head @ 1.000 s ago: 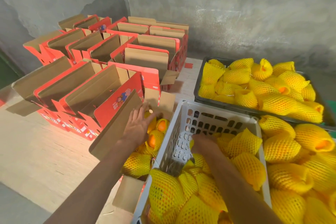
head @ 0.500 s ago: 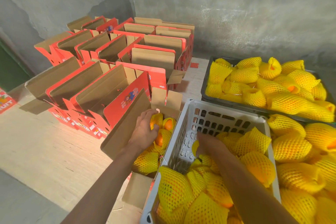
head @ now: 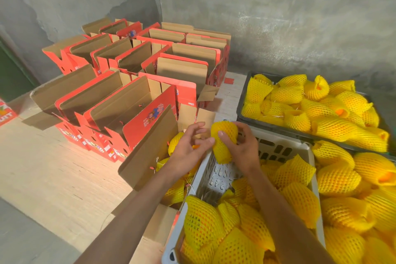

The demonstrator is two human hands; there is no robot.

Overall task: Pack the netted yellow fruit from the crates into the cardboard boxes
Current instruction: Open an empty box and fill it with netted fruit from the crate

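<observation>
My right hand point(head: 243, 148) grips a netted yellow fruit point(head: 224, 141) and holds it above the rim of the white crate point(head: 278, 148). Beside it my left hand point(head: 189, 148) has its fingers spread, fingertips touching the fruit's left side, over the open cardboard box point(head: 147, 152). That box holds several netted fruit point(head: 174, 194). The white crate is part-filled with netted fruit point(head: 246, 227), its far end bare.
A black crate point(head: 270, 125) heaped with netted fruit sits at the back right, with more fruit point(head: 353, 188) piled at the right edge. Rows of open red-and-brown cardboard boxes point(head: 120, 100) stand on the wooden platform to the left and behind. A grey concrete wall is close behind.
My right hand rose out of the white crate with a netted fruit. My left hand lifted off the fruit in the box and came up to meet it.
</observation>
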